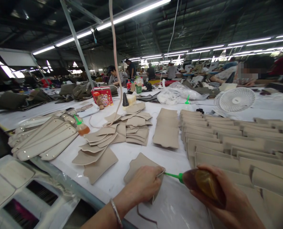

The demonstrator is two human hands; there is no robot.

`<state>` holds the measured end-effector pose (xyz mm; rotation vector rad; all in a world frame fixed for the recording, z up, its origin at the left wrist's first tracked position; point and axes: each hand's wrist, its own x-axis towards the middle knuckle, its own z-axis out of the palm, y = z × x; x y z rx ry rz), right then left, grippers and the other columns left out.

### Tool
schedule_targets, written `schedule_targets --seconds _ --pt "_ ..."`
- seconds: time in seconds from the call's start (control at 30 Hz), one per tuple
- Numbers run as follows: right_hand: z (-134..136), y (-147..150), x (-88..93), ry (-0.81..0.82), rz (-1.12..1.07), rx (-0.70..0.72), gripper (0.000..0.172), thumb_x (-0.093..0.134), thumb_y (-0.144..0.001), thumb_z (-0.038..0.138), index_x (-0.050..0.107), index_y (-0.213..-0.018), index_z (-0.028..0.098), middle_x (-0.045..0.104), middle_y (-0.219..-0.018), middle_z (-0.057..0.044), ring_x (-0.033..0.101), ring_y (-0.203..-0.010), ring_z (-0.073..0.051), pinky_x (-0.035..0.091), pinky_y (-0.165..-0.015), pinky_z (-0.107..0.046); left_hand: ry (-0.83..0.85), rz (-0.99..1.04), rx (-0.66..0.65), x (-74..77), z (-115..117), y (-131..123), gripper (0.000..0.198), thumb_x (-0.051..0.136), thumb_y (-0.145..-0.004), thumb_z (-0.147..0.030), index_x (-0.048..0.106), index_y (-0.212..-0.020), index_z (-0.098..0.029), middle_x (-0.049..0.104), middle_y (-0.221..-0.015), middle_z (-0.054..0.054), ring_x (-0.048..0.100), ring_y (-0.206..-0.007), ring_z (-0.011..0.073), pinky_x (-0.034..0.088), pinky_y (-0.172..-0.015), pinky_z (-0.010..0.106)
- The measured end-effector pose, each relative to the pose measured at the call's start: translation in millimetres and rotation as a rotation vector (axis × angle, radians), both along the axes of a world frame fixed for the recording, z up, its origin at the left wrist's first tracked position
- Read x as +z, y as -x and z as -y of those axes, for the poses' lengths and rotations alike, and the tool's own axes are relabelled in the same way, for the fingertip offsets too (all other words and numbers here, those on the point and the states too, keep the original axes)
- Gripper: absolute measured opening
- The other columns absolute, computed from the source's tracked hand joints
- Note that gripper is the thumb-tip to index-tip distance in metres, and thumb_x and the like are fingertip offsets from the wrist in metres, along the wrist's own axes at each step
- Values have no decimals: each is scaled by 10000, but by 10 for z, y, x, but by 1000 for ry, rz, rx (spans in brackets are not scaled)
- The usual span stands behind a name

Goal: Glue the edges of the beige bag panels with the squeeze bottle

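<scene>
My left hand [147, 183] is closed on a beige leather piece [138, 163], its fingers near the piece's right corner. My right hand [227, 194] grips a glue bottle [203, 183] of amber liquid, tilted on its side. The bottle's thin green nozzle [173, 175] points left, and its tip meets the edge of the leather piece by my left fingers. Loose beige pieces [100, 160] lie in an overlapping heap to the left. Rows of folded beige pieces [212, 146] stand close together on the right, partly behind my right hand.
A second glue bottle [82, 127] stands beside stacked straps [48, 136]. Beyond the neat pile [166, 128] are a white fan [236, 100], plastic bags [172, 93] and a red box [104, 95]. A hose [115, 54] hangs down to the table. Other people work farther back.
</scene>
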<state>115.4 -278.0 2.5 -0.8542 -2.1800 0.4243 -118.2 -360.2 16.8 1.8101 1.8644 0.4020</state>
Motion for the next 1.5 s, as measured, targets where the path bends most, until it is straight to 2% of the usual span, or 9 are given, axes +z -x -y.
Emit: schedule_targets --seconds 0.23,0.43,0.67,0.83,1.03,1.2,1.37,1.5 --pt "-44 -15 -32 41 -12 -37 458 640 -822 560 511 -1159 277 652 -1024 -44 671 -817 -259 570 -671 -341 17 22 11 -11 2 22 548 386 -815 -124 550 -1319 -262 646 -1254 16 594 -1118 231 431 -977 323" --pt "-27 -47 -73 115 8 25 475 653 -816 554 499 -1177 287 656 -1039 -34 674 -855 -252 577 -706 -329 33 13 14 -20 -2 31 538 383 -825 -132 539 -1327 -249 649 -1244 25 587 -1131 236 425 -984 326" --pt "-60 -25 -56 176 -10 -52 517 650 -791 583 509 -1173 264 655 -1060 -56 667 -879 -269 567 -732 -357 6 16 19 -24 44 34 479 353 -881 -150 536 -1310 -256 666 -1197 27 603 -1103 219 429 -962 312" --pt "18 -41 -37 253 14 72 497 676 -781 539 532 -1165 258 667 -1080 -56 680 -894 -258 575 -736 -313 8 0 21 -20 62 25 452 343 -907 -168 526 -1313 -244 662 -1197 37 599 -1109 221 424 -962 311" --pt "-4 -26 -51 274 -33 -37 524 660 -795 572 503 -1184 258 659 -1044 -42 668 -888 -245 564 -745 -305 -3 -4 20 -21 87 19 439 325 -920 -173 532 -1298 -256 654 -1219 22 589 -1122 208 410 -981 301" --pt "90 -84 -79 298 23 109 500 683 -793 516 505 -1197 282 665 -1071 -26 684 -874 -219 572 -706 -242 -56 6 35 -61 103 26 451 359 -884 -157 547 -1281 -257 685 -1152 16 619 -1081 218 447 -935 307" --pt "148 -79 -89 299 -28 29 516 675 -794 533 497 -1206 278 657 -1077 -29 676 -886 -219 566 -720 -240 -93 37 59 -78 114 13 477 378 -859 -139 550 -1288 -260 682 -1165 6 621 -1088 214 451 -944 306" --pt "180 -59 -46 388 22 110 495 685 -781 505 537 -1193 274 678 -1050 -29 687 -847 -229 574 -669 -240 -94 44 66 -72 116 12 488 387 -851 -135 554 -1291 -262 701 -1101 1 644 -1025 206 466 -918 298"
